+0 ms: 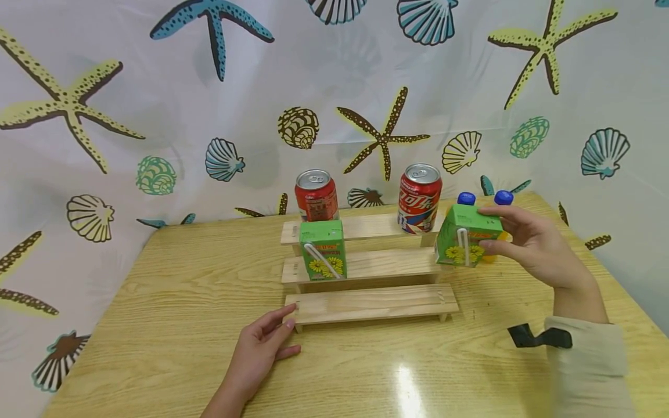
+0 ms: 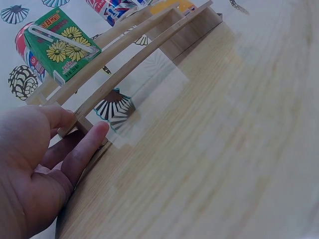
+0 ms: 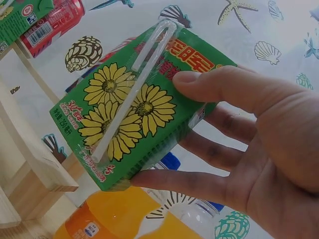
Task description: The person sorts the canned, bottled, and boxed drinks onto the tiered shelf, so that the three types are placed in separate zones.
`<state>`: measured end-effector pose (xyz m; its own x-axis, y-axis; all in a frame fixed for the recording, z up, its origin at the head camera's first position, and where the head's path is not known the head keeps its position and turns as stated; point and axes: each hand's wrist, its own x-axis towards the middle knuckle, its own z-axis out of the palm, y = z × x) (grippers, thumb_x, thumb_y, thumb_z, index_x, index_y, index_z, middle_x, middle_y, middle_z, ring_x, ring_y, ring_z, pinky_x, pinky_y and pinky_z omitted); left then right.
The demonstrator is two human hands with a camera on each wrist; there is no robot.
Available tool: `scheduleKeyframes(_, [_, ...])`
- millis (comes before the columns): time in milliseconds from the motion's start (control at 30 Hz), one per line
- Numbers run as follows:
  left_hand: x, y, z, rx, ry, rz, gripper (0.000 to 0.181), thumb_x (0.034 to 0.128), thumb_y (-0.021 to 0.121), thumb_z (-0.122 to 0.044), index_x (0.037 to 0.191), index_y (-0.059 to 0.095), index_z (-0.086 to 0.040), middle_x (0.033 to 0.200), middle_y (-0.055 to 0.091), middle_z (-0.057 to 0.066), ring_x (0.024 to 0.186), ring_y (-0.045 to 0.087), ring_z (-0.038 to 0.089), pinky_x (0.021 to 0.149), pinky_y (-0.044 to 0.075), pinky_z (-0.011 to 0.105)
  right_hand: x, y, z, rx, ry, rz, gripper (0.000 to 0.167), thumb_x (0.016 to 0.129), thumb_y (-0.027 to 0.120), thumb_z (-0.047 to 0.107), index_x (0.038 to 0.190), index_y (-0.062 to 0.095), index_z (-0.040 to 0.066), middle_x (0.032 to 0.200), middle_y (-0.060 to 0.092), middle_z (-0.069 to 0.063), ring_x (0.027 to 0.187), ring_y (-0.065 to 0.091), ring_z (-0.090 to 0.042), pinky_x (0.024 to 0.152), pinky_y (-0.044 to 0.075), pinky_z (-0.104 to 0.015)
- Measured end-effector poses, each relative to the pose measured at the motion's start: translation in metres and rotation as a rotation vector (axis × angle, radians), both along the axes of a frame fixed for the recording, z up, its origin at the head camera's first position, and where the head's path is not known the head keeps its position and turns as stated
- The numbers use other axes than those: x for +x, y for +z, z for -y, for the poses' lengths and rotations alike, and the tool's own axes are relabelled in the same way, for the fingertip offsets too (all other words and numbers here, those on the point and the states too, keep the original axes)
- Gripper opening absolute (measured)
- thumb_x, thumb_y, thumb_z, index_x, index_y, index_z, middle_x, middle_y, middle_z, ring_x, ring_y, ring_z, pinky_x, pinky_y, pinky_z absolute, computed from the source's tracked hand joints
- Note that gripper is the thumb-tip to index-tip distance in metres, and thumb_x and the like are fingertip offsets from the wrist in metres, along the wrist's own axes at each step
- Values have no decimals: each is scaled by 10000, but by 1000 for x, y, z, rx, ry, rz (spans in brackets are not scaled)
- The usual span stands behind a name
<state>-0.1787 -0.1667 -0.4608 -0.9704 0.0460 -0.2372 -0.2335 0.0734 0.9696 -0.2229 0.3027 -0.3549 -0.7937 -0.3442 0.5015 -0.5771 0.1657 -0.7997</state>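
Observation:
A wooden three-step rack stands on the table; my left hand touches the left end of its lowest step, thumb and fingers around the corner. My right hand pinches a green drink carton with a straw on its front, tilted, at the right end of the middle step; whether it touches the step I cannot tell. In the right wrist view the thumb lies on the carton's front. Another green carton stands upright at the middle step's left end.
Two red cans, one at the left and one at the right, stand on the top step. Behind the held carton are two blue-capped bottles with orange contents. A patterned cloth hangs behind the table.

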Motion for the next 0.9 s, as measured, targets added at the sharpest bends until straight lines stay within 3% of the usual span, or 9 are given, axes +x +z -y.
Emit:
scheduleKeyframes(467, [1, 2, 0, 5, -8, -3, 384, 992, 637, -141, 1375, 610, -146, 1402, 555, 98, 1067, 645, 150, 823, 654, 334, -3, 3, 13, 63, -5, -9, 535, 870, 639, -185, 1375, 528, -49, 1299, 547, -25, 1154, 617, -79, 883, 596, -158])
scheduleKeyframes(900, [1, 1, 1, 16, -13, -11, 380, 988, 644, -149, 1367, 614, -135, 1415, 553, 81, 1105, 637, 155, 829, 653, 349, -7, 1, 31, 91, -15, 30, 528, 913, 644, -106, 1413, 506, -7, 1354, 549, 58, 1215, 579, -47, 899, 586, -154])
